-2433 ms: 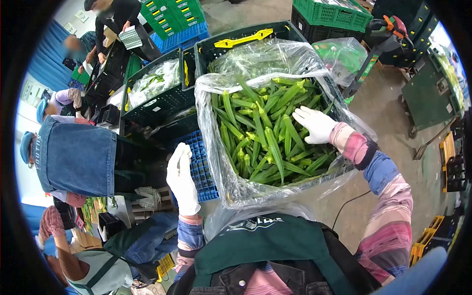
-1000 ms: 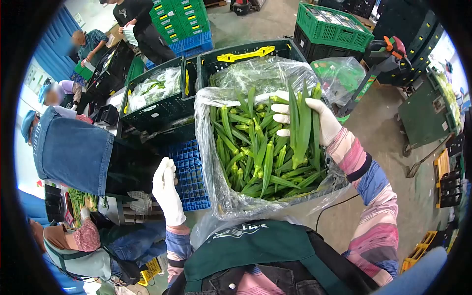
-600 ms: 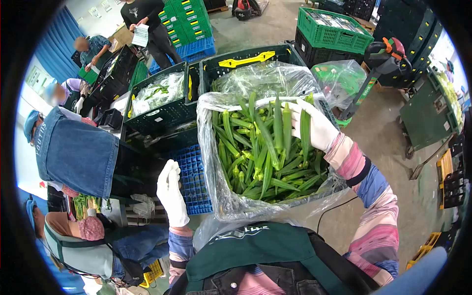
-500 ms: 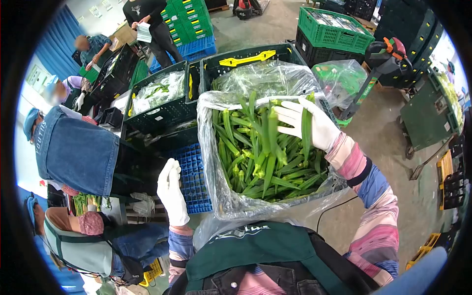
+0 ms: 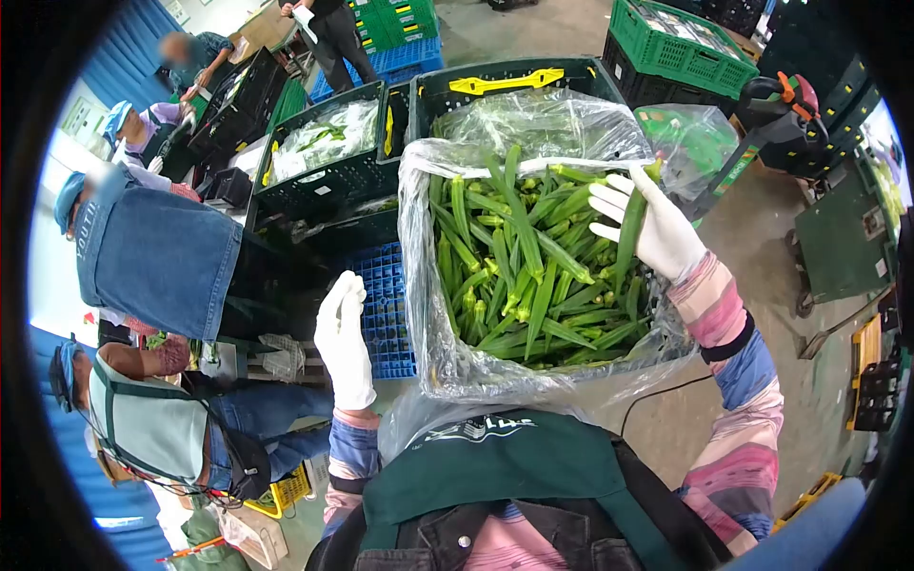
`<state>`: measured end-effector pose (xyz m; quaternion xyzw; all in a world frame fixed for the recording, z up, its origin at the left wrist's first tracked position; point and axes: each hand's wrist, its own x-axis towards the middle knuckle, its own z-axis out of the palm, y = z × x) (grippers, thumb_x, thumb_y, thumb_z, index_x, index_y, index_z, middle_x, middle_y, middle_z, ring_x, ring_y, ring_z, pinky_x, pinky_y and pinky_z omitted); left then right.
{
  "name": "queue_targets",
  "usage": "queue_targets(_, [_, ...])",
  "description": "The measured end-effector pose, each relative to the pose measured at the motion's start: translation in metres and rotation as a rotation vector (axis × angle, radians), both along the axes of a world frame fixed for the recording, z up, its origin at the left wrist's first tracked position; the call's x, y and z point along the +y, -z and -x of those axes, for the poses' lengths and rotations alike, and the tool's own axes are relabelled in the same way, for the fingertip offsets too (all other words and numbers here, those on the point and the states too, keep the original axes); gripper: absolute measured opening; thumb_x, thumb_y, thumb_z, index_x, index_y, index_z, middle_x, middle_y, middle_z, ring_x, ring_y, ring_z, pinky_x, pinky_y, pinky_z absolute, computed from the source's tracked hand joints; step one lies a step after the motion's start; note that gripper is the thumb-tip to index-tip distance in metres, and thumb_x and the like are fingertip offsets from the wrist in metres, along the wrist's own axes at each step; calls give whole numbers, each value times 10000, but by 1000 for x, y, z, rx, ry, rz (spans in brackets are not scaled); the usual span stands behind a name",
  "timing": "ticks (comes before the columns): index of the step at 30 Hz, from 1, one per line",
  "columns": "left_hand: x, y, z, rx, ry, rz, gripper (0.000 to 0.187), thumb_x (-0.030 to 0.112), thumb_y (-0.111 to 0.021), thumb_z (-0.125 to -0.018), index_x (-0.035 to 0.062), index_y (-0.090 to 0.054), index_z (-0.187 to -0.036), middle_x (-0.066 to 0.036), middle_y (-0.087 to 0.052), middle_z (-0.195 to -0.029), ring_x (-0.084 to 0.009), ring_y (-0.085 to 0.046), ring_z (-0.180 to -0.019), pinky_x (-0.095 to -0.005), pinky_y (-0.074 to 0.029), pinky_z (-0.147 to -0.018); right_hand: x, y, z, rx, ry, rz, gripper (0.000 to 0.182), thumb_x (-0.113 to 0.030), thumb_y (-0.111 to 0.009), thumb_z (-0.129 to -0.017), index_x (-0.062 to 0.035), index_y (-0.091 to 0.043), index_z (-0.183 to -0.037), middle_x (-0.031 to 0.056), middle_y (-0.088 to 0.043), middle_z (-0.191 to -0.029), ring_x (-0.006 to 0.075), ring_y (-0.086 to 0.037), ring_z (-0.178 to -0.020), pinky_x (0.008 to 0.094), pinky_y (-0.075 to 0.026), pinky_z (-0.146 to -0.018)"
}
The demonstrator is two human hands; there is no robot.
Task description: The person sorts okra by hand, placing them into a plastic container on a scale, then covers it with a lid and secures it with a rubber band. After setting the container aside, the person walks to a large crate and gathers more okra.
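Note:
A plastic-lined crate (image 5: 410, 276) of green okra (image 5: 533, 262) stands right in front of me. My right hand (image 5: 666, 233), in a white glove, is over the crate's right side with its fingers spread. One long okra pod (image 5: 629, 231) lies across its palm, apparently held by the thumb. My left hand (image 5: 345, 343), also gloved in white, hovers left of the crate beside a blue plastic pallet (image 5: 383, 314). Its fingers are stretched out, and nothing shows in it.
Behind stand dark crates, one with a yellow handle (image 5: 505, 82). A pallet jack (image 5: 762, 124) and a green crate (image 5: 681, 48) are at the right. Several people work along the left, the nearest in a denim top (image 5: 157, 257). A cable (image 5: 657, 392) crosses the floor.
Several okra pods that were dropping below my right hand now lie on the pile. That hand has moved a little right, one pod still in it. The whole view has shifted slightly.

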<state>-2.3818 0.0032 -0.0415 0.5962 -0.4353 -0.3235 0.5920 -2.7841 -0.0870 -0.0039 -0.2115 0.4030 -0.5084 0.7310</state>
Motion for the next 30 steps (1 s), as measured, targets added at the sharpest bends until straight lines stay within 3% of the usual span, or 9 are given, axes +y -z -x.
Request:
queue_targets(4, [-6, 1, 8, 39, 61, -23, 358, 188, -621, -986, -14, -619, -1283, -97, -686, -1121, -113, -613, -916, -235, -489, -754, -5, 12, 21, 190, 60, 155, 571, -336, -615, -995, 17, -460, -1416, 125, -538, -1401, 238, -467, -1330, 369, -361, -1110])
queue_targets(5, [-4, -10, 16, 90, 107, -159, 374, 94, -578, -1003, -29, -552, -1355, -130, -633, -1281, -178, -599, -1169, -294, -461, -1019, -9, 16, 34, 223, 71, 243, 558, -316, -619, -993, 23, -469, -1410, 116, -540, -1398, 230, -477, -1312, 353, -363, -1107])
queue_targets(6, [-5, -9, 24, 108, 169, -146, 473, 101, -601, -988, -25, -466, -1424, -153, -556, -1375, -203, -538, -1254, -312, -419, -1069, -12, 12, 47, 744, -51, 575, 524, -252, -627, -979, 41, -493, -1392, 136, -528, -1412, 221, -463, -1324, 334, -350, -1112])
queue_targets(7, [-4, -7, 32, 127, 231, -131, 587, 108, -623, -973, -22, -381, -1493, -175, -479, -1469, -227, -477, -1340, -331, -376, -1119, -13, -6, 41, 632, 66, 392, 544, -251, -660, -947, 34, -508, -1384, 190, -493, -1448, 269, -436, -1370, 357, -331, -1136])
queue_targets(11, [1, -5, 64, -374, 427, -120, 825, 100, -670, -897, -9, -202, -1567, -201, -258, -1611, -276, -267, -1483, -357, -200, -1211, -33, 59, 90, 1736, 207, 638, 714, -286, -707, -893, 51, -417, -1451, 237, -420, -1512, 339, -406, -1398, 395, -295, -1173])
queue_targets(15, [-10, 14, 52, -104, 498, -74, 768, 33, -584, -877, -11, -229, -1557, -193, -304, -1590, -282, -284, -1476, -374, -205, -1211, -24, 73, 86, 1115, 1, 413, 753, -173, -667, -881, 2, -316, -1524, 204, -420, -1518, 336, -405, -1397, 394, -301, -1173])
queue_targets(21, [-30, -10, 57, -642, 283, 16, 770, 91, -662, -892, -9, -265, -1544, -210, -340, -1559, -351, -309, -1448, -418, -224, -1203, -54, 52, 75, 2028, 62, 828, 732, -77, -659, -811, -38, -384, -1488, 192, -444, -1468, 351, -433, -1346, 439, -381, -1102])
queue_targets(26, [-145, -46, 70, -1188, 438, 442, 548, 134, -702, -871, 67, -544, -1392, -163, -563, -1385, -351, -508, -1305, -427, -384, -1116, -142, 64, 82, 2028, -56, 1280, 613, -76, -721, -676, -33, -590, -1273, 170, -545, -1353, 349, -483, -1290, 447, -415, -1046])
queue_targets(30, [-226, -18, 117, -1072, 582, 162, 464, 343, -601, -953, 79, -590, -1335, -171, -644, -1230, -322, -579, -1190, -409, -462, -1010, -179, 69, 68, 1942, -158, 1606, 128, -159, -662, -737, -150, -682, -863, 86, -674, -1033, 309, -565, -1142, 447, -429, -989])
